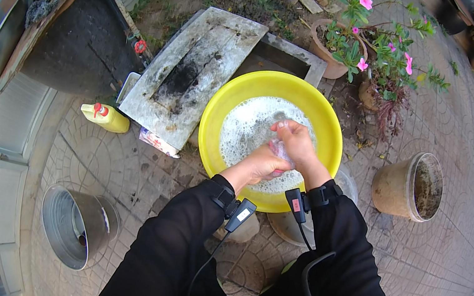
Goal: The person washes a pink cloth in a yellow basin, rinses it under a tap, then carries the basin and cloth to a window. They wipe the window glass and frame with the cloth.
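Observation:
A yellow plastic basin [215, 111] of foamy water [246, 121] stands in front of me. Over the suds, both hands grip one small, wet, pinkish item [283, 150] covered in foam, perhaps a cloth. My left hand [263, 163] closes around its lower part, where a bit of red-pink shows. Just above and to the right, my right hand [297, 142] is clenched on its upper part. Most of the item is hidden between the fingers, so I cannot tell exactly what it is.
A stained slab [231, 47] lies left of the basin, beside a yellow jug with a red cap [113, 120]. Potted pink flowers [335, 63] stand behind. A dirty plastic bucket [389, 187] is at right, a metal pot [102, 224] at lower left. Cables hang from both wrist straps.

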Demonstrator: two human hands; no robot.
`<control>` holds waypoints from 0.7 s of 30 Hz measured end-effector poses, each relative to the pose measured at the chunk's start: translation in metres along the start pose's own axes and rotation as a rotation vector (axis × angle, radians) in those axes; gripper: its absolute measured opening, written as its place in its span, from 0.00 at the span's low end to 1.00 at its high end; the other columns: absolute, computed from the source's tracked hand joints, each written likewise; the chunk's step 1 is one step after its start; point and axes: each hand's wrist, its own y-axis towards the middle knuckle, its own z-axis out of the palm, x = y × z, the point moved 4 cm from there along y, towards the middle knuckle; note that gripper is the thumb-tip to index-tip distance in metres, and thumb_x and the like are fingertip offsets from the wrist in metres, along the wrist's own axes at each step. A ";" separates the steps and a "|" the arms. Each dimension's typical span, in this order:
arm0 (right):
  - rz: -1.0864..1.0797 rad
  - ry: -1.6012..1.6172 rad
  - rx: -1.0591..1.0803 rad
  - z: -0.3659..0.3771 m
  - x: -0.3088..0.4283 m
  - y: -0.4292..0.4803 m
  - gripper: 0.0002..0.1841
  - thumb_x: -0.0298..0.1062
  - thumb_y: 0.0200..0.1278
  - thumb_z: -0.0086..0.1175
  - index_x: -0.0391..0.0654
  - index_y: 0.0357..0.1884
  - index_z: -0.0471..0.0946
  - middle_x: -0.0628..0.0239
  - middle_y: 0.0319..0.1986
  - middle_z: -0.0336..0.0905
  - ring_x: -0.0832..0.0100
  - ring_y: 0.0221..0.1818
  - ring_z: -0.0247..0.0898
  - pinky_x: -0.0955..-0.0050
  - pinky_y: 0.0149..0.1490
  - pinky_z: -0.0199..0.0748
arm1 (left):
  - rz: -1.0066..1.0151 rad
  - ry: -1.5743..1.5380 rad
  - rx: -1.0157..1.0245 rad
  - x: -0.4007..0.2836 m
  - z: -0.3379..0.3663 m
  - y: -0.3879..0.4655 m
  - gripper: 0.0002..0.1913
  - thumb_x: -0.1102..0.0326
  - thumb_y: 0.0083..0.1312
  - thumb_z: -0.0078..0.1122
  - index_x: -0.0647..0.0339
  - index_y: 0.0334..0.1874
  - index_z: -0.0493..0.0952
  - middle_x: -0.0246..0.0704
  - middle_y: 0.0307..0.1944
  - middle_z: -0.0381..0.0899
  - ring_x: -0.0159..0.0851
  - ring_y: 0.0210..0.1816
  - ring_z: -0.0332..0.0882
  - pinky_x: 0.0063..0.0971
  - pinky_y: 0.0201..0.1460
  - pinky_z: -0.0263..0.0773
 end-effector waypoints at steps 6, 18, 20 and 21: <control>-0.142 -0.582 -0.215 0.003 -0.005 0.002 0.10 0.32 0.66 0.47 0.38 0.31 0.77 0.64 0.26 0.77 0.73 0.30 0.73 0.72 0.36 0.72 | 0.378 0.919 -0.391 -0.015 0.006 0.003 0.17 0.64 0.47 0.66 0.63 0.37 0.75 0.37 0.31 0.80 0.30 0.31 0.79 0.22 0.31 0.70; -0.203 0.418 0.433 0.002 0.042 -0.013 0.16 0.32 0.61 0.55 0.41 0.51 0.75 0.66 0.40 0.75 0.73 0.44 0.70 0.74 0.51 0.70 | -0.009 -0.327 0.337 -0.037 -0.002 -0.019 0.08 0.68 0.55 0.61 0.57 0.31 0.70 0.26 0.22 0.67 0.21 0.15 0.61 0.11 0.13 0.51; -0.166 0.355 0.370 0.003 0.039 -0.011 0.12 0.32 0.62 0.52 0.39 0.46 0.77 0.68 0.32 0.75 0.76 0.37 0.71 0.76 0.44 0.71 | -0.019 -0.293 0.333 -0.032 0.003 -0.017 0.08 0.68 0.55 0.61 0.56 0.30 0.70 0.25 0.20 0.66 0.21 0.15 0.61 0.11 0.13 0.51; -0.161 0.324 0.355 0.004 0.038 -0.009 0.11 0.31 0.63 0.51 0.38 0.43 0.78 0.68 0.29 0.75 0.77 0.33 0.71 0.77 0.41 0.71 | -0.028 -0.278 0.313 -0.031 0.005 -0.016 0.07 0.68 0.56 0.61 0.56 0.30 0.70 0.24 0.19 0.65 0.21 0.15 0.61 0.12 0.13 0.51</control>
